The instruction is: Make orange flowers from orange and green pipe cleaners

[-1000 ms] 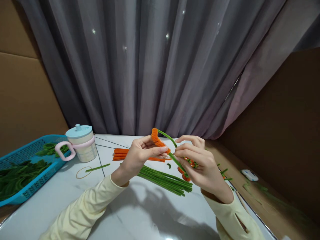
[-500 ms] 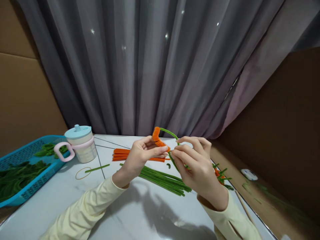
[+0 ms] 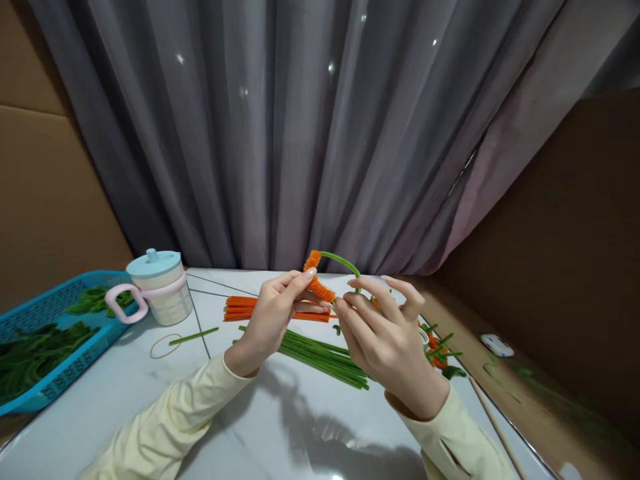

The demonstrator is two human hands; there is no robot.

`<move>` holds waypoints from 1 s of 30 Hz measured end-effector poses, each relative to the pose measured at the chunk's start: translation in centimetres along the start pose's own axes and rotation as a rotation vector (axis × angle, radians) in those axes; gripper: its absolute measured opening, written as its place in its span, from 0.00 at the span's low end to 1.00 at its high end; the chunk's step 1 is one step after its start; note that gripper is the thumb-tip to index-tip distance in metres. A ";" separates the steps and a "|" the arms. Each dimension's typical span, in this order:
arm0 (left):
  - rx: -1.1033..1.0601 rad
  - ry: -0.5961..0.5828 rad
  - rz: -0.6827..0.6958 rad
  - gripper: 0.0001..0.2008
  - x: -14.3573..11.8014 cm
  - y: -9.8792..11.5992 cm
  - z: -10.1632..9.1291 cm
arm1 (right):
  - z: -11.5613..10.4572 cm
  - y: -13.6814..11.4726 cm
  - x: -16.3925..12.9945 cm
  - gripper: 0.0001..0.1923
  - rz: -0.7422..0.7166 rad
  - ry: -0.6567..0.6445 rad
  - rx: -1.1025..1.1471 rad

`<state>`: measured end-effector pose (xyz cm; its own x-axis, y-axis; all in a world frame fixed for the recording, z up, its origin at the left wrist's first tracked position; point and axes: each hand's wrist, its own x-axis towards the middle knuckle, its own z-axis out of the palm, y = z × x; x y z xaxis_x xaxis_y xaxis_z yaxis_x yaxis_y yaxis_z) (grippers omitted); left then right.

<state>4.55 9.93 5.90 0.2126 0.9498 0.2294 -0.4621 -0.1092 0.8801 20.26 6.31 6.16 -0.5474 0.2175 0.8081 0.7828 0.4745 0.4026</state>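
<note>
Pinching a fuzzy orange coil wound on a curved green pipe-cleaner stem, both hands are raised above the white marble-patterned tabletop.

The left hand closes its thumb and fingers around the coil's lower end, index finger laid along it; the right hand meets it, fingertips pressed together on the green stem just beside the coil, little finger lifted. Beneath the hands lie a bundle of straight green pipe cleaners and, farther off, a bundle of orange pipe cleaners. Well left of the left hand stand a lidded cup with a pink handle and a blue plastic basket of green pieces.
</note>
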 end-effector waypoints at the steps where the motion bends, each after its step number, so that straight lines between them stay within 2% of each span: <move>1: -0.006 0.018 0.004 0.13 0.0 0.0 0.0 | 0.2 -0.2 0.0 0.08 0.006 0.014 -0.016; 5: -0.047 0.041 0.026 0.12 -0.2 -0.1 0.1 | 0.8 -0.9 -0.1 0.07 0.024 0.070 -0.060; 16: -0.115 -0.016 0.035 0.11 -0.4 -0.3 0.1 | 1.5 -1.5 -0.3 0.06 0.077 0.137 -0.062; 21: -0.044 -0.132 -0.053 0.16 -0.1 0.5 -0.5 | 1.4 -1.1 -0.5 0.06 -0.004 0.114 -0.075; 24: 0.067 -0.150 -0.056 0.18 0.2 1.1 -0.9 | 1.2 -0.6 -0.8 0.10 -0.084 0.080 -0.080; 26: 0.174 -0.132 -0.005 0.17 0.2 1.4 -1.2 | 1.0 -0.3 -0.9 0.12 -0.123 0.066 -0.089; 30: 0.346 -0.067 0.227 0.17 -0.2 1.8 -1.5 | 0.5 0.2 -0.9 0.13 -0.152 0.029 -0.082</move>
<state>2.37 9.97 6.85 0.1994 0.8706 0.4498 -0.1897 -0.4160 0.8894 20.74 6.65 5.29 -0.6536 0.1235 0.7467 0.7139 0.4283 0.5540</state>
